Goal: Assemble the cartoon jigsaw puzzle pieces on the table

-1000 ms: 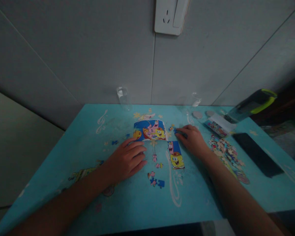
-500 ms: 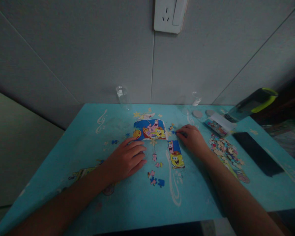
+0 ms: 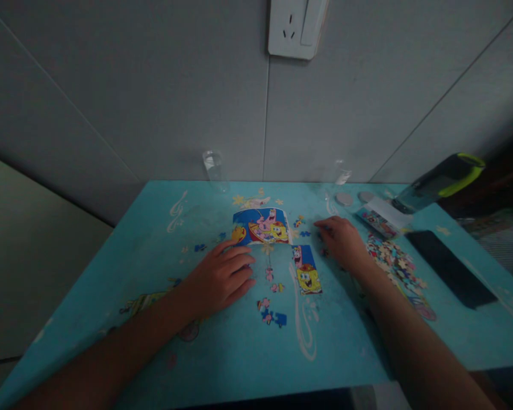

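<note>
My left hand (image 3: pixel 222 276) lies over the table with fingers spread, its fingertips by the lower left corner of a picture sheet (image 3: pixel 260 226) with cartoon figures. My right hand (image 3: pixel 342 244) is to the right of the sheet, fingers loosely bent and apart from a blue puzzle piece (image 3: pixel 305 234); I see nothing held in it. Just behind that piece lies a small multicoloured puzzle piece (image 3: pixel 299 221). Between the hands is a joined puzzle section (image 3: pixel 306 270) with a yellow face. Loose pieces (image 3: pixel 273 316) lie nearer me. A dark piece (image 3: pixel 324 251) shows beside my right palm.
A heap of puzzle pieces (image 3: pixel 393 262) lies right of my right arm, beside a long black object (image 3: pixel 450 267). Behind are a small box (image 3: pixel 378 219), round lids (image 3: pixel 344 199), a tilted bottle (image 3: pixel 436 182) and clear containers (image 3: pixel 216 171) against the wall. My left forearm partly covers another puzzle section (image 3: pixel 147 302).
My right hand has drawn back a little to the right, away from the blue puzzle piece its fingertips were at. My left hand has stayed in place.
</note>
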`<state>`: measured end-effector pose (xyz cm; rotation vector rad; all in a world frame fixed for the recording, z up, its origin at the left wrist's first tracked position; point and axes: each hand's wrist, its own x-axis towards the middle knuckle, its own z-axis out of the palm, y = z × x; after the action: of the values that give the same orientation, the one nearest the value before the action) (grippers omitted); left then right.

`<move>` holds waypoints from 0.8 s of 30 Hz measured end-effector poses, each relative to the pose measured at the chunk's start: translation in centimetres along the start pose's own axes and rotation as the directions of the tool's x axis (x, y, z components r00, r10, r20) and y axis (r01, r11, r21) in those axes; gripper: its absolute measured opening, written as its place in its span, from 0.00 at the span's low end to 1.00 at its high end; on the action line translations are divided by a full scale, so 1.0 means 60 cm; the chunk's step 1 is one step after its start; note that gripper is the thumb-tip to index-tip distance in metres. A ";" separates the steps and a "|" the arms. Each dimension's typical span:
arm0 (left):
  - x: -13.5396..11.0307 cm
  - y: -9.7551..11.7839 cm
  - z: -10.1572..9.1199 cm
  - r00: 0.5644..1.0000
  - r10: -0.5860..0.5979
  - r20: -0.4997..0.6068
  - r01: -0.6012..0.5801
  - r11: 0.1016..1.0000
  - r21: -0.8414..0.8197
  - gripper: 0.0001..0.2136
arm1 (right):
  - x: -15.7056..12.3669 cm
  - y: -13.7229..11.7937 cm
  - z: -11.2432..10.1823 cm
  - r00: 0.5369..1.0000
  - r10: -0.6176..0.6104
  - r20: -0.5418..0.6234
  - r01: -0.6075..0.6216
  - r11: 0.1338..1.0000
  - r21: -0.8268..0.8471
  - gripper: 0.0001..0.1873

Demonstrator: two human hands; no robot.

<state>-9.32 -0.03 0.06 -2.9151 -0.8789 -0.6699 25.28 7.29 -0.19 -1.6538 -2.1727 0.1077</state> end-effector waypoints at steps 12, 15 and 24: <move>-0.001 -0.002 -0.002 1.000 -0.007 0.020 0.007 1.000 -0.002 0.06 | 0.000 0.029 -0.047 0.943 0.231 -0.240 -0.252 0.966 -0.061 0.18; -0.002 -0.004 -0.002 1.000 0.002 0.002 -0.002 1.000 -0.001 0.06 | -0.002 0.033 -0.056 0.935 0.262 -0.240 -0.284 0.957 -0.060 0.18; -0.002 -0.007 -0.002 1.000 0.012 -0.002 -0.012 1.000 -0.004 0.06 | -0.004 0.036 -0.075 0.941 0.335 -0.043 -0.337 0.941 -0.037 0.16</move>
<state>-9.70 0.23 0.09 -2.9203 -0.8609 -0.6751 28.92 6.89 3.24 -2.0229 -1.8583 0.1262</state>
